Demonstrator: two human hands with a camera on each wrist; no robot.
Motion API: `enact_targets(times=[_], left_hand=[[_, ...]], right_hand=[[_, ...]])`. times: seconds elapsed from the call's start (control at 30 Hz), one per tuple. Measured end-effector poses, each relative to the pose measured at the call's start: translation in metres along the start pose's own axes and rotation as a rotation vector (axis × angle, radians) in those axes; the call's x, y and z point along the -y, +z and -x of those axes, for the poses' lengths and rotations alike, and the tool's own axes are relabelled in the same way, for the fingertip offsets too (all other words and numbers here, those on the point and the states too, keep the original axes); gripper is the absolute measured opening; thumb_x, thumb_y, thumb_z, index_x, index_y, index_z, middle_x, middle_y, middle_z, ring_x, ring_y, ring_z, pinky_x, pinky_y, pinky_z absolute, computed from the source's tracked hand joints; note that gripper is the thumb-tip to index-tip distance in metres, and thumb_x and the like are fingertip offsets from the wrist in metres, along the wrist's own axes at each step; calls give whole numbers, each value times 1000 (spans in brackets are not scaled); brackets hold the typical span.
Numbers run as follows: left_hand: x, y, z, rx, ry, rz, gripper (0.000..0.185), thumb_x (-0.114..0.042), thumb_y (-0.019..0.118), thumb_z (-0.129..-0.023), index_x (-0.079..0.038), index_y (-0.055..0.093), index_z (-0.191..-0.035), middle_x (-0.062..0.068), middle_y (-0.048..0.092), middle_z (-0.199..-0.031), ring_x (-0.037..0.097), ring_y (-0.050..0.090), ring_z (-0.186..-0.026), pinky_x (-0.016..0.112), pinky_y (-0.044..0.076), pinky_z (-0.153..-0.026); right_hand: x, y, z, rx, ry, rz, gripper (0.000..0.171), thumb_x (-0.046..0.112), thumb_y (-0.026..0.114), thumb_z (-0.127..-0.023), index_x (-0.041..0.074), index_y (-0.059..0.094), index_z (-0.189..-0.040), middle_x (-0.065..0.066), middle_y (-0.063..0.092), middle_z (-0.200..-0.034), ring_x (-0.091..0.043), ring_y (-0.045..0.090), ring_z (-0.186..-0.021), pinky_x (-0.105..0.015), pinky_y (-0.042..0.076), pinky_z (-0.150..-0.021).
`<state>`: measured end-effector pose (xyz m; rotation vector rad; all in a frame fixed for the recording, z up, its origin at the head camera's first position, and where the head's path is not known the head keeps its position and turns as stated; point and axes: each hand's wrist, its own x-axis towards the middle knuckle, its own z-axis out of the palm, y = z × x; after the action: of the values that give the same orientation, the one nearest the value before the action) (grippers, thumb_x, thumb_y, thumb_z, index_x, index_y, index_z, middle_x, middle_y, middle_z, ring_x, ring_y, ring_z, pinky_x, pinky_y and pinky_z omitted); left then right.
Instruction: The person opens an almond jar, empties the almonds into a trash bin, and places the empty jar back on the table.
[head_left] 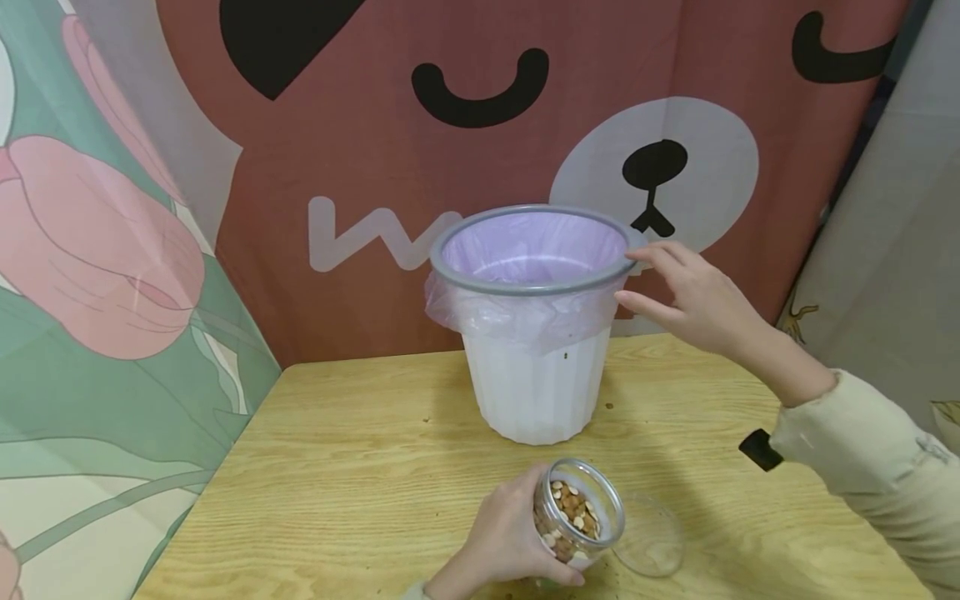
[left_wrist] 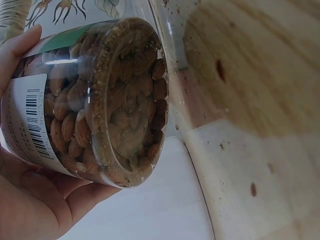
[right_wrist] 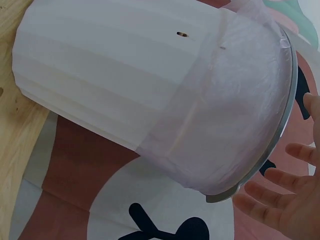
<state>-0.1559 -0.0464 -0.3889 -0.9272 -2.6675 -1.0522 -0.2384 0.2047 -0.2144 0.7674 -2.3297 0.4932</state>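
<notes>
My left hand (head_left: 504, 529) grips a clear plastic jar (head_left: 617, 521) near the front of the table. Its top is uncovered, showing brown nuts and flat pale seeds inside. In the left wrist view, almonds (left_wrist: 62, 107) show through its wall beside a white barcode label (left_wrist: 30, 115). A white ribbed trash bin (head_left: 536, 387) stands upright behind the jar, lined with a translucent purple bag (head_left: 525, 321) under a grey rim ring (head_left: 532, 289). At the bin's right side, my right hand (head_left: 701, 300) has its fingers extended, fingertips right at the rim; in the right wrist view the fingers (right_wrist: 270, 197) are spread.
A clear round lid (head_left: 652, 537) lies on the wooden table (head_left: 360, 467), just right of the jar. Small dark specks dot the tabletop. A brown curtain with a bear print (head_left: 360, 150) hangs behind the bin. Beside the right sleeve (head_left: 847, 433) is a small black object (head_left: 761, 450).
</notes>
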Motion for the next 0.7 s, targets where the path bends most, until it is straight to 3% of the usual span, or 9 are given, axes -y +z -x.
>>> enact_targets(times=[0.33,0.7], left_hand=[[0,0,0,10,2,10,88,-40,86,-46,-11,48,-119,-10,56,-102,4,53,-89,22,45,-72],[1,1,0,13,-4,1,88,-41,86,-46,-11,48,-119,-11,55,-101,4,53,-88,22,45,-72]], right_hand=[[-3,4,-8,62,90,-1,51,35,58,-85,6,47,-126,-15,47,-118,-30,49,-98,-50,42,-74],[-7,11,-14,69,86,20,53,37,54,-87,1,46,-125,-16,46,-115,-27,48,-89,-45,43,-68]])
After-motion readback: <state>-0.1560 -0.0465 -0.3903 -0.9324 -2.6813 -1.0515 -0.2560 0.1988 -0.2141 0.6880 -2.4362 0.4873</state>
